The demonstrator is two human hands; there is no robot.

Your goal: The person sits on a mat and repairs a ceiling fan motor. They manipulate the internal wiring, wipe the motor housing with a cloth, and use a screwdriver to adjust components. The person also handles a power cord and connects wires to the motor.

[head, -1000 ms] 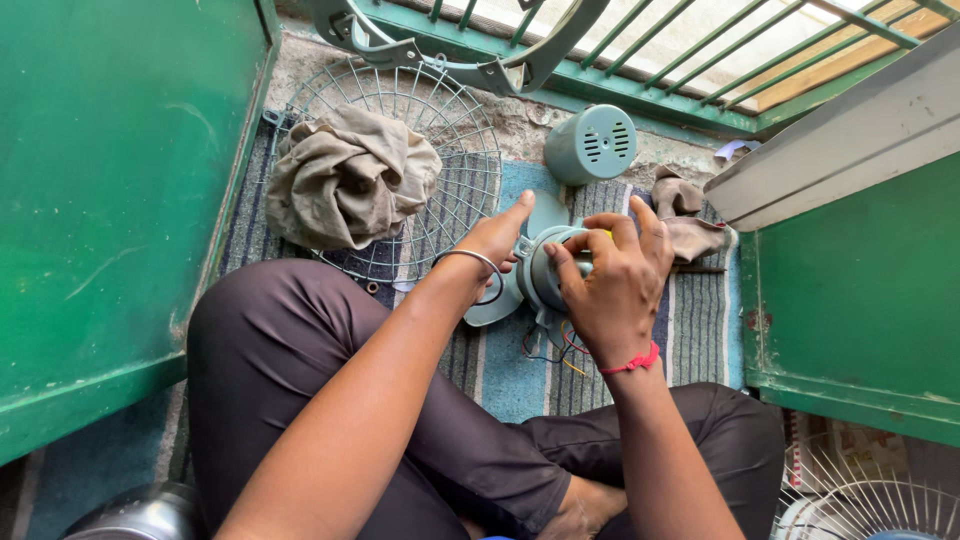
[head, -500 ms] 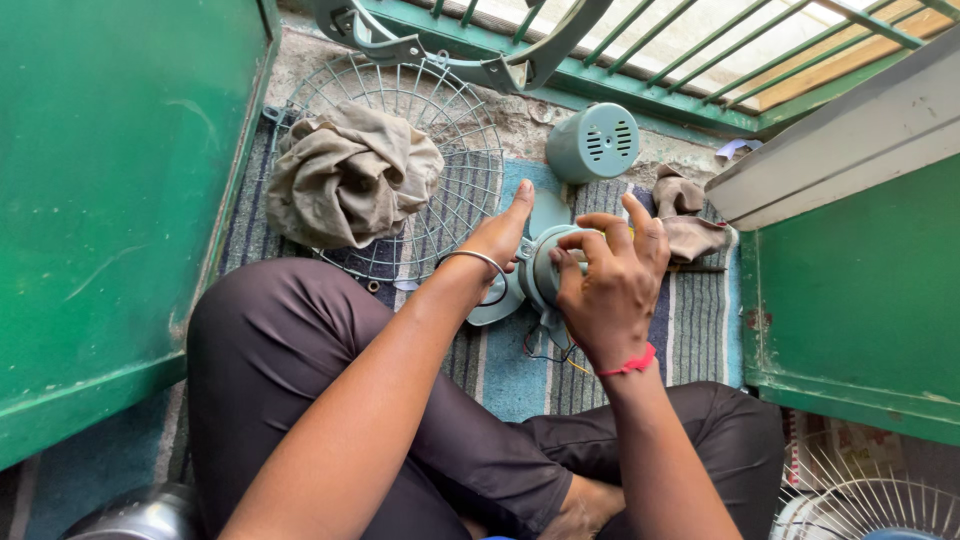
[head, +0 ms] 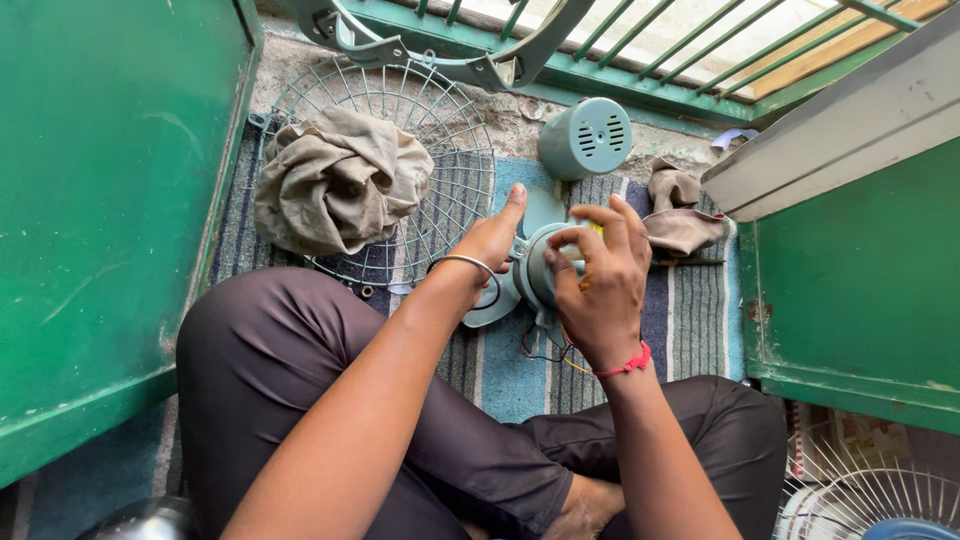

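A pale green fan motor body point(head: 537, 268) with its blade piece rests on the striped mat point(head: 690, 320) in front of my crossed legs. My left hand point(head: 492, 238), with a metal bangle on the wrist, steadies the motor from its left side, thumb pointing away. My right hand point(head: 598, 272), with a red thread on the wrist, is curled over the motor's top; a small yellow thing point(head: 597, 228) peeks out between its fingers. Thin wires point(head: 545, 352) trail from under the motor toward me.
A wire fan guard point(head: 440, 150) lies at the back left with a crumpled beige cloth point(head: 338, 180) on it. A green motor cover point(head: 585, 138) and another rag point(head: 680, 215) lie behind. Green metal walls point(head: 100, 200) close both sides. A second fan grille point(head: 870, 490) is at bottom right.
My right hand's fingers have shifted slightly on the motor top. The left hand and the motor have hardly moved.
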